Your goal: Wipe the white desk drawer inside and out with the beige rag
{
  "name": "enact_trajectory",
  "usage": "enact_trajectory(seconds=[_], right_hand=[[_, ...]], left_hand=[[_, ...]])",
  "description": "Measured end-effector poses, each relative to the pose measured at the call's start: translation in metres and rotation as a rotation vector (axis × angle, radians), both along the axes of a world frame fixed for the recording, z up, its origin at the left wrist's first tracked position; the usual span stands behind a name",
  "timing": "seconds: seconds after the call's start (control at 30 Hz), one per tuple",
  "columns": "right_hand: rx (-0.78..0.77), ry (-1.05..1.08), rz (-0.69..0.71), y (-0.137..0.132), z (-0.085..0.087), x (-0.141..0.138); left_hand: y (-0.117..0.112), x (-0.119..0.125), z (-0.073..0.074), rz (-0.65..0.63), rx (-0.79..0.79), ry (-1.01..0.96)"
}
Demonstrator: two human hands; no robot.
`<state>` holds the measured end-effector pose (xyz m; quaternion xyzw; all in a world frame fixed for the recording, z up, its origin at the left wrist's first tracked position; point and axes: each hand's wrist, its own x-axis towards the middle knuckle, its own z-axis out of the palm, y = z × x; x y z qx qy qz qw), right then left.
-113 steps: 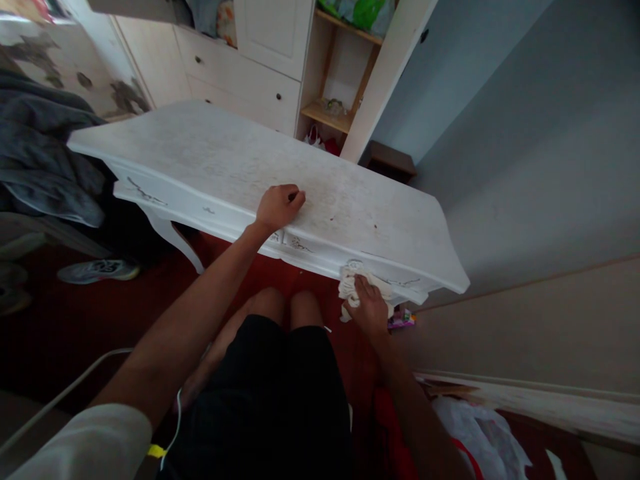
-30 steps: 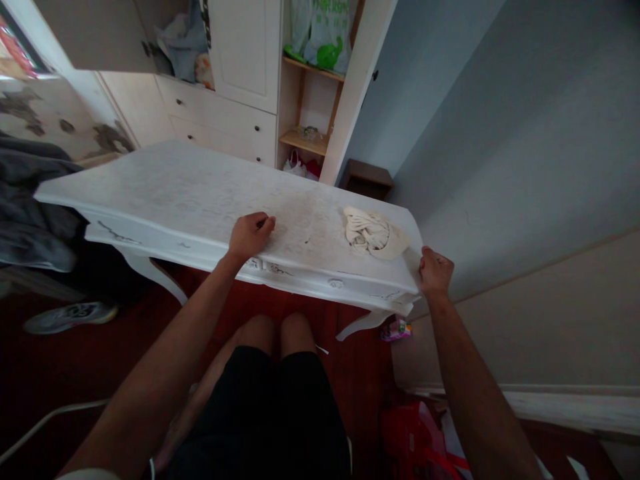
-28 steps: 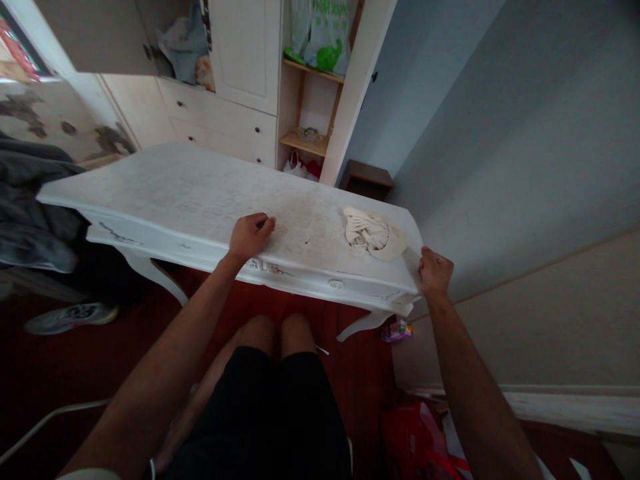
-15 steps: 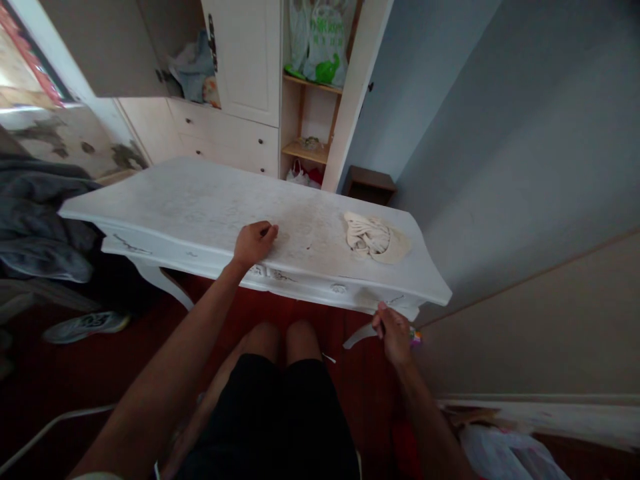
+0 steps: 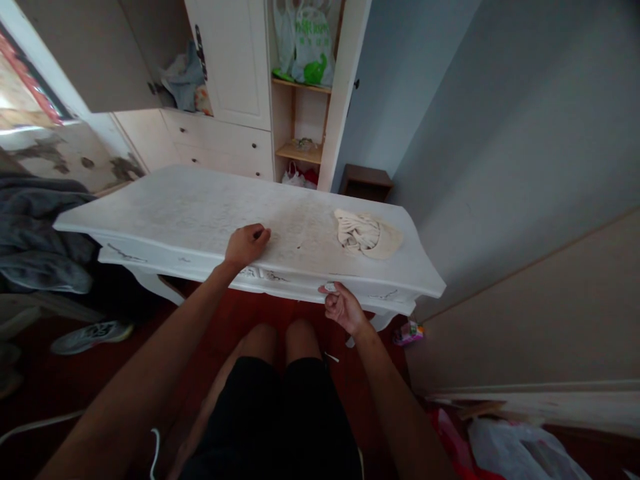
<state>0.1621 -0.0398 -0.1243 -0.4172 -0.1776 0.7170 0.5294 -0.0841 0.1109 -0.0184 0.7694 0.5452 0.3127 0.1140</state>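
My left hand (image 5: 248, 244) rests as a loose fist on the front part of the white table (image 5: 200, 193); its inside is hidden, so I cannot make out whether anything is in it. At the table's front, my right hand (image 5: 345, 307) has thumb and forefinger on the ornate white drawer knob (image 5: 330, 287), its other fingers curled below. The drawer front looks flush with the table. A crumpled cream cloth (image 5: 367, 233) lies on the right part of the tabletop, which has grey smudges.
Behind the table stands a white wardrobe (image 5: 235, 67) with a shelf of plastic bags (image 5: 313, 47). A grey garment pile (image 5: 45, 227) and a shoe (image 5: 93, 337) are at left. A wall (image 5: 525, 200) bounds the right. A pink box (image 5: 409, 333) sits on the floor.
My right hand has moved left and slightly up, from beside the table's right end to the drawer knob. My left hand stays on the tabletop, while the view shifts slightly.
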Motion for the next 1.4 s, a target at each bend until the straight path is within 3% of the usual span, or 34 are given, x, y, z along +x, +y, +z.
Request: enact_trajectory(seconds=[0.27, 0.43, 0.7, 0.93, 1.4], right_hand=[[-0.01, 0.108, -0.082, 0.001, -0.004, -0.004], [-0.015, 0.164, -0.121, 0.001, 0.004, -0.013], [0.016, 0.124, -0.104, -0.015, 0.005, -0.026], [0.063, 0.078, -0.167, -0.053, -0.004, -0.044], [-0.101, -0.028, -0.232, -0.161, -0.006, -0.075]], left_hand=[[-0.002, 0.006, 0.003, 0.043, -0.006, 0.147], [-0.002, 0.023, 0.006, 0.188, -0.116, 0.16], [-0.002, 0.035, 0.003, 0.242, -0.069, 0.21], [-0.002, 0.034, -0.001, 0.227, -0.037, 0.211], [-0.01, 0.035, 0.002, 0.216, -0.029, 0.21]])
